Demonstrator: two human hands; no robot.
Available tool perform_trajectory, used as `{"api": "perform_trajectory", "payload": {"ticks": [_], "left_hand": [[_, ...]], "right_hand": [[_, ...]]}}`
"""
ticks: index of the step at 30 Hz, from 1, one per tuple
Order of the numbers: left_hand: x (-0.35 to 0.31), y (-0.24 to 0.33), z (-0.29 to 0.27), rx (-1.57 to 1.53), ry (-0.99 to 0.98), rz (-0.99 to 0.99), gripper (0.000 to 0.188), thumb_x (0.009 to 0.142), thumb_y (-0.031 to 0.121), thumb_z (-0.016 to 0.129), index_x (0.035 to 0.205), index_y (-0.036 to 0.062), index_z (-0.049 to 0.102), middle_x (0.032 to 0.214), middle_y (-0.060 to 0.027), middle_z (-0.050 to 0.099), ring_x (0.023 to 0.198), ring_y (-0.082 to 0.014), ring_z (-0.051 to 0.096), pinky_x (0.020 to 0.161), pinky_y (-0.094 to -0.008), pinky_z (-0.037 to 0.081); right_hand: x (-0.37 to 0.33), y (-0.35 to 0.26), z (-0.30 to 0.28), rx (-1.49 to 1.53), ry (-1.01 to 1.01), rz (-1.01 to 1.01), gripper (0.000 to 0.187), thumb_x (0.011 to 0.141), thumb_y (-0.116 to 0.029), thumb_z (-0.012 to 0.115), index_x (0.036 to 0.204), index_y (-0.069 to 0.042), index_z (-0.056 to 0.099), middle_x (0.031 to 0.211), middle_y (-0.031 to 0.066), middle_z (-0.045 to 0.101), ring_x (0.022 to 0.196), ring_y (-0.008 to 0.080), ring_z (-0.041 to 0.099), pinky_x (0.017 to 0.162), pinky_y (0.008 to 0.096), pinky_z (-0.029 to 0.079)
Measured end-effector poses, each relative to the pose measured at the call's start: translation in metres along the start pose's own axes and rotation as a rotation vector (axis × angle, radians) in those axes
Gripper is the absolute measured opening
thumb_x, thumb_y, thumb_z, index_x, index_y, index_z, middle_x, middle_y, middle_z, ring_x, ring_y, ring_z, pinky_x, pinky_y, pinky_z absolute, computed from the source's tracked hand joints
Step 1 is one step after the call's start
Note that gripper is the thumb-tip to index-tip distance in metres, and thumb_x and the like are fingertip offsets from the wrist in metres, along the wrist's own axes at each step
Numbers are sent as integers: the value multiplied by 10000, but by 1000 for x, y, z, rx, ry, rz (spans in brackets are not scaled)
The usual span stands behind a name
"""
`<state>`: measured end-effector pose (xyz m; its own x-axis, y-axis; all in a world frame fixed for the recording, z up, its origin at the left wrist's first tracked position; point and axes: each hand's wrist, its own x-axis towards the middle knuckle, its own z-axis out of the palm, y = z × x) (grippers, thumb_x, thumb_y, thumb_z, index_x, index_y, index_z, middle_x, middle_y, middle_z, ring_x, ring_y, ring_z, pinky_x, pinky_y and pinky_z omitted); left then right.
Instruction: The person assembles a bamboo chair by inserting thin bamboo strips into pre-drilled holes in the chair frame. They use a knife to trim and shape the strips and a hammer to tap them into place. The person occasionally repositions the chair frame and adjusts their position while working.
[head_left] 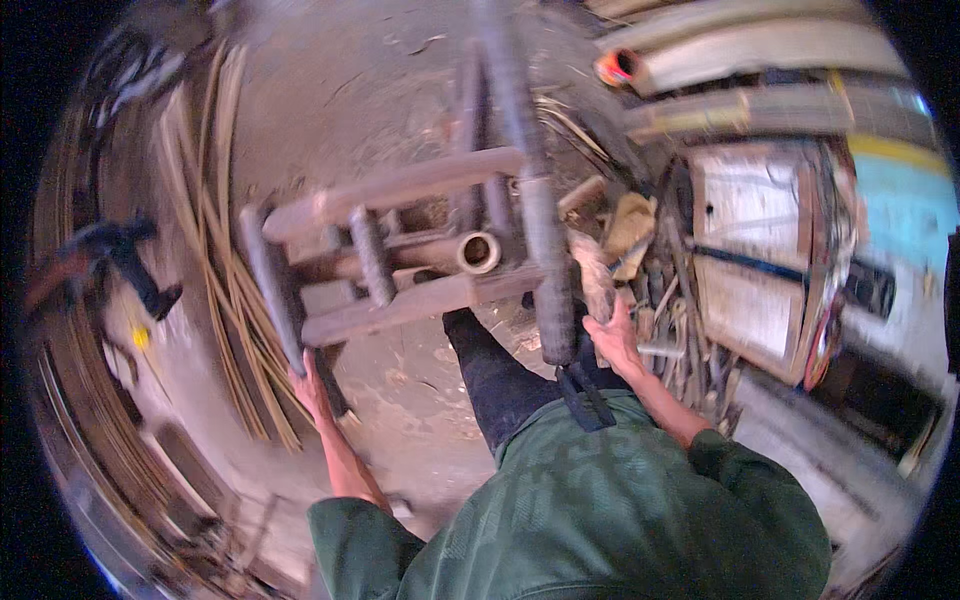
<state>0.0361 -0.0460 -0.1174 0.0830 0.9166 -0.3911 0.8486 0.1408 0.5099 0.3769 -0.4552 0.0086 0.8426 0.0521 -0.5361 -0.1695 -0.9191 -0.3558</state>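
A brown pole-built furniture frame (400,305), perhaps bamboo, stands tilted in front of me, blurred by motion. Its short rails join a left post (270,275) and a long, thick right post (548,250). A round hollow pole end (478,252) faces me near the middle. My left hand (312,382) is closed round the lower end of the left post. Beside the right post, my right hand (613,335) grips a pale, rough, shaggy piece (595,272) whose kind I cannot make out. A dark forked object (583,398) lies below the right post's near end, against my clothing.
Long thin strips (222,250) lie on the floor at left, near a dark, blurred object (125,262). At right are loose tools and scraps (665,310) beside a wood-framed pale panel (752,255). Thick poles (770,60) and an orange-rimmed tube (618,67) lie at far right.
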Motion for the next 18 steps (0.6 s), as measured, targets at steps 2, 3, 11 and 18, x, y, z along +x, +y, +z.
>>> {"api": "perform_trajectory", "payload": {"ticks": [2, 3, 11, 18], "left_hand": [[4, -3, 11, 42, -2, -36, 768, 849, 577, 547, 1217, -95, 493, 1068, -294, 599, 999, -400, 577, 865, -436, 432], [-6, 15, 11, 99, -2, -71, 765, 854, 572, 542, 1206, -105, 497, 1069, -294, 600, 999, -400, 576, 874, -436, 429], [-79, 137, 129, 230, 191, 579, 635, 885, 391, 586, 1311, -42, 399, 1320, -286, 401, 1246, -418, 363, 1058, -486, 273], [-222, 311, 280, 347, -168, 958, 840, 813, 486, 641, 1415, 26, 278, 1456, -268, 231, 1328, -424, 261, 1082, -507, 220]], "right_hand": [[9, 7, -7, 72, -85, 92, 832, 718, -310, 671, 1384, 7, 285, 1210, 299, 529, 1124, 408, 529, 949, 442, 419], [12, 23, -3, 117, -32, 64, 826, 717, -315, 672, 1378, 8, 295, 1201, 295, 537, 1116, 407, 535, 947, 441, 422], [46, 131, 28, 601, -146, 447, 597, 697, -263, 692, 1178, 12, 469, 871, 132, 610, 618, 188, 603, 597, 343, 504], [74, 280, 89, 378, -70, 567, 804, 664, -367, 697, 1307, -4, 379, 1134, 240, 581, 992, 365, 611, 849, 428, 491]]}}
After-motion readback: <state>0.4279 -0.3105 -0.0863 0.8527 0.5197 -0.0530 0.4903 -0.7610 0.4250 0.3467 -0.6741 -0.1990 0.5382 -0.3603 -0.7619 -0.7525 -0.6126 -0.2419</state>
